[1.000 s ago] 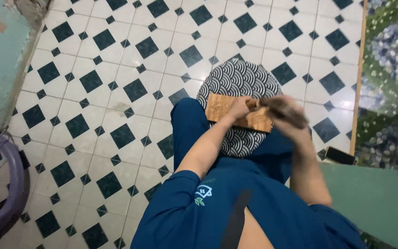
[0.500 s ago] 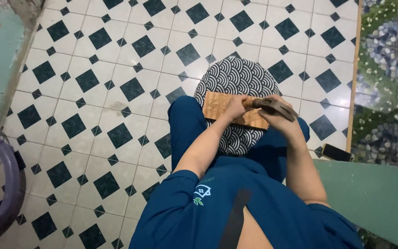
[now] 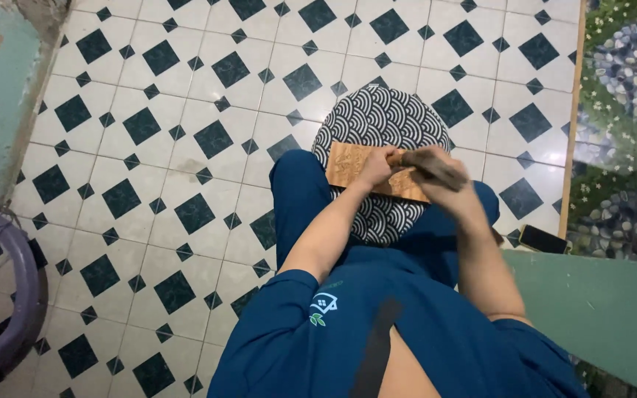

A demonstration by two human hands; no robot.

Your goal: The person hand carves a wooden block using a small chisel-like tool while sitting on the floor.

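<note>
While the person sits over the tiled floor (image 3: pixel 186 147), the count runs so:
Hands: two, both bare, close together over the lap.
Left hand (image 3: pixel 374 168): one, fingers pressed down on the wooden board, steadying it.
Right hand (image 3: pixel 447 184): one, curled closed around a dark brush-like tool (image 3: pixel 430 166), blurred, which lies across the board's right part.
Wooden board (image 3: pixel 355 163): one, flat rectangle with a carved face, resting on the cushion at the knees.
Round patterned cushion (image 3: pixel 381 118): one, wave print.
Plastic basket (image 3: pixel 9 295): one, purple, far left.
Phone (image 3: pixel 545 239): one, dark, on the floor by the green ledge (image 3: pixel 599 295).
</note>
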